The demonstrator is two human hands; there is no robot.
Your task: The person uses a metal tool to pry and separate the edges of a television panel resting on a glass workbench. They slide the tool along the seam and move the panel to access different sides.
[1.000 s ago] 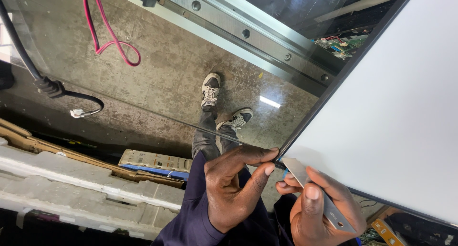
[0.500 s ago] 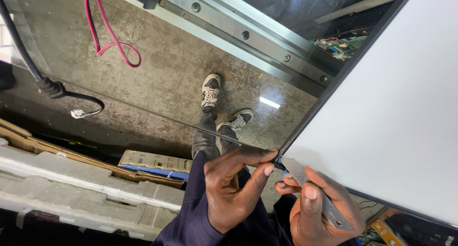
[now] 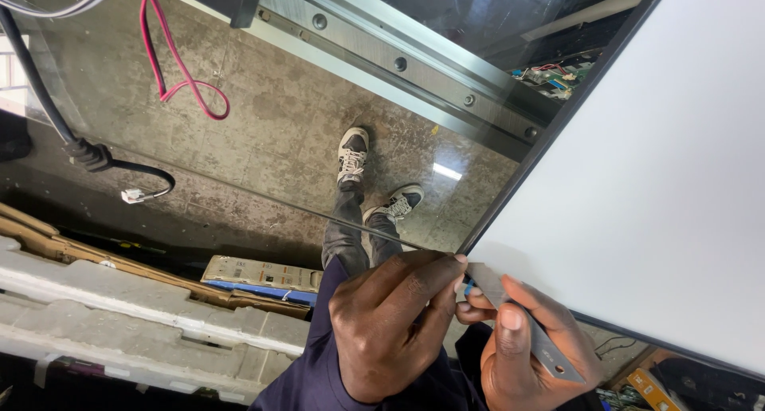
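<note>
1. The large flat white panel with a thin dark frame (image 3: 637, 164) fills the view from 12 to 4 o'clock, its lower-left corner meeting both hands near 5 o'clock. Judging by its spread and thinness, it is probably stiff yet fragile, awkward to shift, and best taken by the framed edges, not the face.
2. The sheet of clear glass (image 3: 263, 124) runs out toward 9 and 11 o'clock; floor and shoes show through it. It looks slippery and breakable, with a fine edge.
3. The left hand (image 3: 390, 331), at 6 o'clock, has thumb and forefinger pinched together at the panel's corner, seemingly on a small blue bit; what exactly it grips I cannot tell.
4. The right hand (image 3: 526, 355), just beside it at 5 o'clock, is closed around a thin grey metal blade (image 3: 522, 323), thumb pressed flat along it, tip at the corner. The blade looks rigid, light and smooth; the thumb-on-flat hold suits it.
</note>
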